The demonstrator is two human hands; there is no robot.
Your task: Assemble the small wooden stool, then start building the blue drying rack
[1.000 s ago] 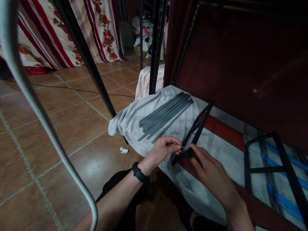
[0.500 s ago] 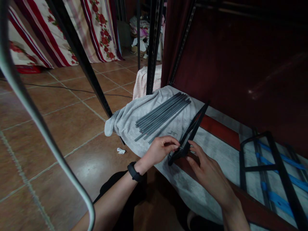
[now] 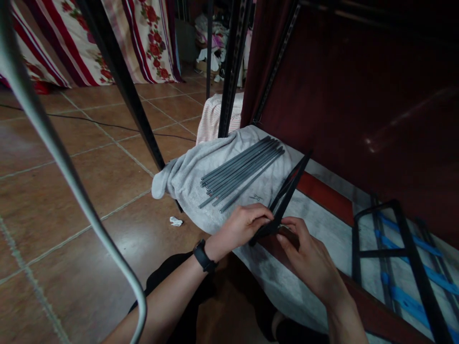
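Observation:
A slim black metal frame stands tilted on the grey towel, its lower end between my hands. The fingertips of my left hand are closed in a pinch against its left bar, and a black watch is on that wrist. My right hand is at the right side of the same end, index finger and thumb curled towards each other. A tiny light-coloured piece shows at those fingertips, too small to name. Several grey metal rods lie in a bundle beyond my left hand, with small metal pieces near them.
Another black frame lies at the right beside blue strips. Dark rack posts rise at the left and back. A pale curved tube crosses the left foreground. White scrap lies on the tiled floor.
My left fingertips have shifted slightly right, up against the black frame. The right index finger has curled in closer to the thumb. The thin bright piece between my hands no longer shows clearly.

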